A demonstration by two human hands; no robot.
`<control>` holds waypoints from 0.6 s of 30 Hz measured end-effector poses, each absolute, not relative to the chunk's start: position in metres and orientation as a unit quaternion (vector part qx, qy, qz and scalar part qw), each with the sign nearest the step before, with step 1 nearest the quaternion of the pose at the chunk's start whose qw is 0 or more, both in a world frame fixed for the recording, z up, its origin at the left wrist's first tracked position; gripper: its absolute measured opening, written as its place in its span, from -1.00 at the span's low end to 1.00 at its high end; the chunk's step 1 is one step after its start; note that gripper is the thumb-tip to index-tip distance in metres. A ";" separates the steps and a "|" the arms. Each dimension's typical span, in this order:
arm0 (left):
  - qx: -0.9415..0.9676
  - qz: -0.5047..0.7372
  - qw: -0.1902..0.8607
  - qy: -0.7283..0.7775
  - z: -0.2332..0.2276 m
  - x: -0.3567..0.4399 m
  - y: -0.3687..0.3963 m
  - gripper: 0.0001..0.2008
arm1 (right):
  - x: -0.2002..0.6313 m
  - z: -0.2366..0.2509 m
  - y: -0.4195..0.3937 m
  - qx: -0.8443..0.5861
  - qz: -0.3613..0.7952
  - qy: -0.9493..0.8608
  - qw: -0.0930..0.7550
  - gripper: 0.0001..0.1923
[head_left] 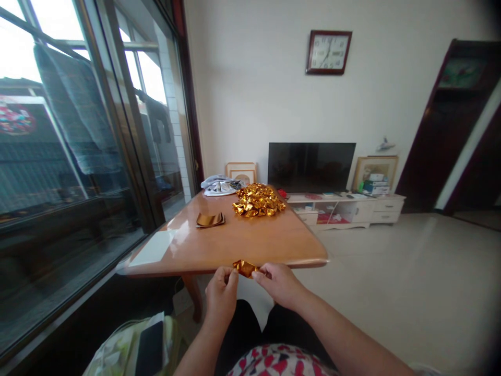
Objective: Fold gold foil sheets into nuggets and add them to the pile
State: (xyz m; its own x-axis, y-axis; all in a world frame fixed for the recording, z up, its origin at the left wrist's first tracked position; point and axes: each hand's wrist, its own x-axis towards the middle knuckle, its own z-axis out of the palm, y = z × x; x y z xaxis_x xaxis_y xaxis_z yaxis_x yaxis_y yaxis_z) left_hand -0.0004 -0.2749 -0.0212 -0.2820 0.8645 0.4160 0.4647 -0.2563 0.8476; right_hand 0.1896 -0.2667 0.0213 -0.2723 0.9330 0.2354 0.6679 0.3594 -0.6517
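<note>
My left hand (221, 292) and my right hand (278, 283) both pinch a small piece of folded gold foil paper (246, 268), held just in front of the near edge of the wooden table (250, 241). A heap of folded gold foil pieces (259, 200) lies at the far middle of the table. A small stack of flat gold foil sheets (210, 220) rests to the left of the heap.
A grey cloth bundle (219, 185) lies at the table's far left corner. Large windows (78, 136) run along the left. A dark TV (311, 166) stands on a low white cabinet (352, 208) behind. A bag with a phone (151, 347) sits by my left leg.
</note>
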 end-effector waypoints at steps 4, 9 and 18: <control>0.569 0.568 0.195 0.562 -0.018 0.002 -0.277 -0.73 | 0.182 0.012 -0.265 -0.549 0.192 -0.758 0.296 -0.73; 0.561 0.594 0.197 0.542 -0.017 0.004 -0.278 -0.77 | 0.178 0.015 -0.268 -0.550 0.150 -0.760 0.311 -0.78; 0.633 0.558 0.107 0.526 -0.026 0.000 -0.275 -0.74 | 0.180 0.016 -0.269 -0.526 0.109 -0.786 0.305 -0.82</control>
State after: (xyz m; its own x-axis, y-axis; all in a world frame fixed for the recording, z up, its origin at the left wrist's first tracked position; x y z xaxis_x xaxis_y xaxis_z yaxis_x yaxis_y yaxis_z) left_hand 0.0000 -0.2755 -0.0262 -0.1764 0.7854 0.5933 0.5468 -0.4230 0.7226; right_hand 0.1795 -0.2692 0.0162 -0.2601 0.8943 0.3641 0.7613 0.4219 -0.4924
